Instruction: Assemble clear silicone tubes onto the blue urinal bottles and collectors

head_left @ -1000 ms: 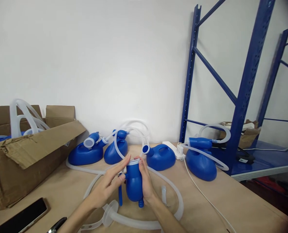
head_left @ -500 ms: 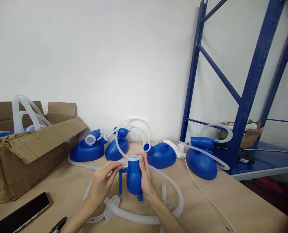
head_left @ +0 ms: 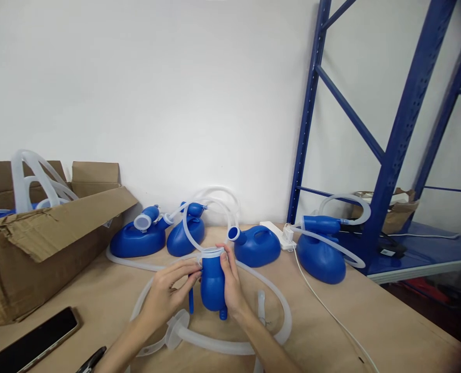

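My right hand [head_left: 232, 282] is wrapped around the right side of a blue plastic urinal cup [head_left: 212, 285], which it holds upright above the table. A translucent white ring [head_left: 213, 252] sits around the cup's mouth. Thumb and fingers of my left hand [head_left: 172, 290] are pinched at the cup's upper left, on a small translucent tab [head_left: 199, 257] beside the ring. They cover the top of the cup's handle [head_left: 191, 300]; its lower end shows below them. On the table under my hands lies a translucent hose [head_left: 218, 346] with a round cap [head_left: 177, 329].
Several blue urinal bottles [head_left: 257, 247] with hoses stand along the wall. At left are an open cardboard box [head_left: 59, 254], a phone [head_left: 30, 339] and a pen [head_left: 92, 360]. A power strip [head_left: 279, 235] with a white cable lies right of centre, near a blue metal shelf [head_left: 393, 134].
My left fingers have shifted slightly right, closer against the cup, and now cover the top of its handle. My right hand keeps its hold. The whole view has shifted slightly.
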Available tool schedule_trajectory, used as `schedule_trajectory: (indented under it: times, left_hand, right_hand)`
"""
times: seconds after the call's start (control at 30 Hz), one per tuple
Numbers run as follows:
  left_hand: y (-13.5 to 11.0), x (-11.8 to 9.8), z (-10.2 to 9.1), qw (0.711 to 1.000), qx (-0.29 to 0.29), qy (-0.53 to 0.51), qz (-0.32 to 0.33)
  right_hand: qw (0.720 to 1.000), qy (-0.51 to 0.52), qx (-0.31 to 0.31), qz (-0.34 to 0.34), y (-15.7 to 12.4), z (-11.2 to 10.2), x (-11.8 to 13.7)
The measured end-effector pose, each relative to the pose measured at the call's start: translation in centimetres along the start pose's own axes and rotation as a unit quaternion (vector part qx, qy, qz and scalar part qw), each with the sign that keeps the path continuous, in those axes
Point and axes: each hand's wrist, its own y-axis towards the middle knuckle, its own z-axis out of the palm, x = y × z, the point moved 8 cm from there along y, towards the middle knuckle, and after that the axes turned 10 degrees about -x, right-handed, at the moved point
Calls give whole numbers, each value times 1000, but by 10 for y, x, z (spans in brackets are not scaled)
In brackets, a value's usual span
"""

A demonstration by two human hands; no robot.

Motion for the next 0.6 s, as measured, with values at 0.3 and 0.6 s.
schedule_trajectory:
  times: [0.3, 0.6]
  left_hand:
    - [0, -5, -1, 1000, -9, 10, 9]
    - [-1, -7, -1, 999, 5, 46, 19]
  right_hand:
    - [1000, 2, -13, 8, -4, 0, -3]
    - [999, -19, -30, -19, -4, -4, -8]
